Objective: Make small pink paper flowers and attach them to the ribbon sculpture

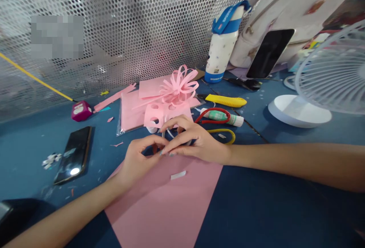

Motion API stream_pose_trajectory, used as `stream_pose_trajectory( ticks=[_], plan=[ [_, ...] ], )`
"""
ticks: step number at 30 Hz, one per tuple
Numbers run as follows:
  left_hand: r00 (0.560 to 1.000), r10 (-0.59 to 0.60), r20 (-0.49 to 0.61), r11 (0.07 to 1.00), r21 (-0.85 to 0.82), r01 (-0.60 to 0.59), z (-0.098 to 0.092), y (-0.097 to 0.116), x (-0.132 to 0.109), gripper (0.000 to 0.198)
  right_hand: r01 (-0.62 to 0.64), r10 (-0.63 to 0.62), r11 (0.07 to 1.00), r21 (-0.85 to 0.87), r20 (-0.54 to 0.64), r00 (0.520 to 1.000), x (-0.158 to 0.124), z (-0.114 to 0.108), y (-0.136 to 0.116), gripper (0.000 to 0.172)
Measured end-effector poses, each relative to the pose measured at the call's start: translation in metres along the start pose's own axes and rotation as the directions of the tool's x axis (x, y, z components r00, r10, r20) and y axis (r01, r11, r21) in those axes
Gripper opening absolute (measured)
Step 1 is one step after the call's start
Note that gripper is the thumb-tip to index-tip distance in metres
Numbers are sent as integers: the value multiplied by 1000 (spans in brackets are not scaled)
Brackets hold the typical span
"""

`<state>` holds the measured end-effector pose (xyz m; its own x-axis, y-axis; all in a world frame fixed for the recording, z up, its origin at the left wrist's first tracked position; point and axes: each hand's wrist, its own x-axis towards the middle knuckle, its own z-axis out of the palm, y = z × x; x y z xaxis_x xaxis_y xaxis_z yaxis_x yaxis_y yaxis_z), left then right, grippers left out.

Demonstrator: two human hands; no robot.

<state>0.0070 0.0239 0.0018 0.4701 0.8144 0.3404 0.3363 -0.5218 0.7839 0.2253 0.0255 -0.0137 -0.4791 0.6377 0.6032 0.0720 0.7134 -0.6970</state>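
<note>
My left hand (139,158) and my right hand (194,141) meet at the fingertips over the top end of a large pink sheet (168,210). Thumbs and forefingers of both are pinched together, and what lies between them is too small to make out. Behind my right hand's fingers shows part of a pale ring (170,133), perhaps a tape roll, mostly hidden. A short white strip (178,175) lies on the sheet just below my hands. Beyond them rests a pink paper piece with round holes (154,114), beside a looped pink paper bow (181,86).
Behind are pink paper in a clear sleeve (129,107), a yellow cutter (226,100), a glue tube (218,115), red (228,114) and yellow (234,135) loop handles. A phone (74,155) lies left. A bottle (222,46), white dish (299,116) and fan (336,69) stand right.
</note>
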Motion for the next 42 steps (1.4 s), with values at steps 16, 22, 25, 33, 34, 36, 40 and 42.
stream_pose_trajectory(
  ticks=[16,22,25,33,34,36,40,42],
  plan=[
    [986,-156,51,959,-230,163,-2,-7,-1,12,11,-11,1000,-9,63,998,-1,2,3,20],
    [977,-194,86,934,-288,211,-3,-7,1,10,49,-43,995,-83,72,996,-3,3,4,21],
    [977,-198,79,937,-278,213,-3,-7,1,9,-2,13,994,-108,102,995,-4,3,5,23],
    [990,-123,71,959,-249,137,0,-5,1,4,76,-49,971,-228,121,991,15,-28,-15,42],
    [989,-121,80,959,-247,137,0,-4,0,4,72,-44,948,-311,98,994,15,-37,-18,38],
    [990,-118,81,960,-244,134,1,-2,0,4,17,11,866,-500,53,999,10,-57,-18,32],
    [994,-79,76,965,-246,95,2,0,0,6,-241,215,684,-688,-126,968,-23,-95,-1,22],
    [994,-69,88,964,-251,89,2,-1,0,7,-351,312,655,-669,-184,932,-44,-108,9,25]
  ],
)
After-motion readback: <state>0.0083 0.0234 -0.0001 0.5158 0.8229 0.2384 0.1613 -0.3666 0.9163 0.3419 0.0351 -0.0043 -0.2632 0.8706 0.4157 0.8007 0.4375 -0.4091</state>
